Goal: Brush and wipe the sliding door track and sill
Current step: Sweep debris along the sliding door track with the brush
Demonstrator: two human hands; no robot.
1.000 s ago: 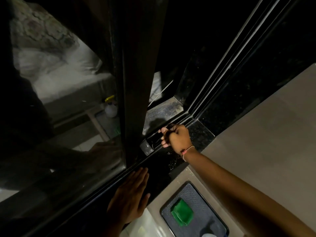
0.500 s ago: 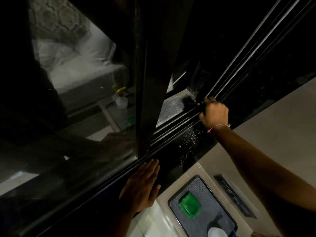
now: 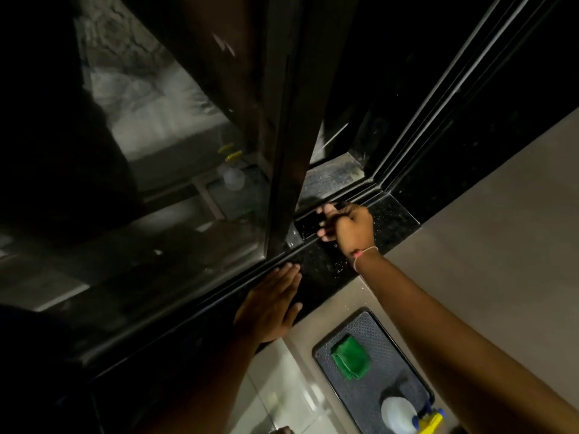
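Observation:
The sliding door's dark frame [image 3: 282,151] stands upright in the track [image 3: 365,190], which runs diagonally up to the right. My right hand [image 3: 352,228] is closed around a dark brush-like object [image 3: 308,225], hard to make out, pressed into the track just right of the door's edge. My left hand [image 3: 272,305] lies flat, palm down, on the black speckled sill [image 3: 396,214], holding nothing. White specks are scattered on the sill near my right wrist.
A dark tray [image 3: 388,346] sits on the beige floor [image 3: 485,230] at the lower right, holding a folded green cloth [image 3: 349,357] and a white spray bottle [image 3: 399,415] with a yellow trigger. The door glass [image 3: 156,214] reflects the room.
My right hand slid right along the track half a second ago and is now back beside the door's edge. My left hand stayed flat on the sill. The view shifted.

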